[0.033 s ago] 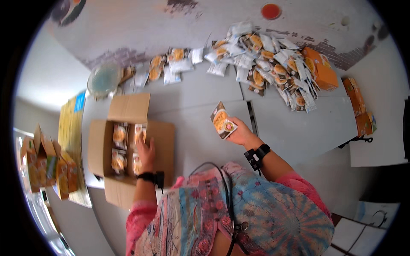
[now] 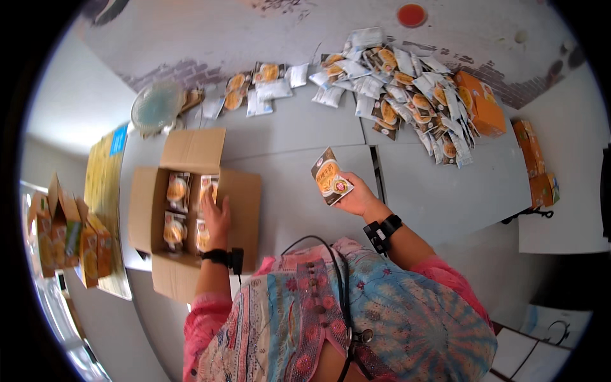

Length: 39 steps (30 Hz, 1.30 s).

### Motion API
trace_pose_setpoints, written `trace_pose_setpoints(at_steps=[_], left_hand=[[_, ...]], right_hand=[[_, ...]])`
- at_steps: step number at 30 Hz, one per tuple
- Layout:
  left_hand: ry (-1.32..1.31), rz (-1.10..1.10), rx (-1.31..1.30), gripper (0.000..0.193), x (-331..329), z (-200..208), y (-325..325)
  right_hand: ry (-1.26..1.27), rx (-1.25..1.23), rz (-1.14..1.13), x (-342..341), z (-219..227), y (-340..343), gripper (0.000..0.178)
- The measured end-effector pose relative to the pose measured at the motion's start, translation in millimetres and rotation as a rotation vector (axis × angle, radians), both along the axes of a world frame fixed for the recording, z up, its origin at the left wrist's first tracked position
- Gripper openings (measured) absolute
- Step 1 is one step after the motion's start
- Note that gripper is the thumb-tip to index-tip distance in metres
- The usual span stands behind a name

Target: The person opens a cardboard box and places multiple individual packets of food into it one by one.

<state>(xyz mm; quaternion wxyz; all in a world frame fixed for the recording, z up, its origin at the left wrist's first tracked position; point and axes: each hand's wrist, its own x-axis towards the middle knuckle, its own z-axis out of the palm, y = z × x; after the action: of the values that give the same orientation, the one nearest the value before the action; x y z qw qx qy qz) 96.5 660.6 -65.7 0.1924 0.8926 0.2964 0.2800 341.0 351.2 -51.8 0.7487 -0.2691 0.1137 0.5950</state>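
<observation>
In my right hand is a flat brown-and-white food packet with an orange bowl picture. The hand grips its lower right corner and holds it up over the middle of the table. My left hand reaches into an open cardboard box on the left. Its fingers are stretched out over the box's right-hand packets, and it seems to hold nothing. Matching packets stand in two columns inside, partly covered on the right by that hand. Whether my fingertips touch them, I cannot tell.
A large heap of packets lies at the back right of the grey table, beside an orange carton. A smaller group lies at the back. A glass bowl stands back left. More orange cartons stand far left.
The view has shifted slightly. My right hand still holds the packet, and my left hand stays over the box with little visible movement.
</observation>
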Motion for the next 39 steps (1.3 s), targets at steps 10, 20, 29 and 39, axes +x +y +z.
trace_pose_setpoints(at_steps=[10, 20, 29, 39], left_hand=[[-0.163, -0.372, -1.464, 0.039, 18, 58, -63], [-0.210, -0.525, -1.671, 0.039, 15, 57, -97], [-0.083, -0.479, -1.300, 0.036, 7, 59, -101], [-0.099, -0.449, -1.293, 0.030, 0, 53, -101]], right_hand=[[0.062, 0.244, 0.192, -71, 70, 32, 0.053], [-0.468, -0.018, 0.315, -94, 60, 49, 0.043], [-0.782, -0.259, 0.282, -111, 39, 50, 0.037], [-0.731, -0.304, 0.357, -114, 50, 43, 0.031]])
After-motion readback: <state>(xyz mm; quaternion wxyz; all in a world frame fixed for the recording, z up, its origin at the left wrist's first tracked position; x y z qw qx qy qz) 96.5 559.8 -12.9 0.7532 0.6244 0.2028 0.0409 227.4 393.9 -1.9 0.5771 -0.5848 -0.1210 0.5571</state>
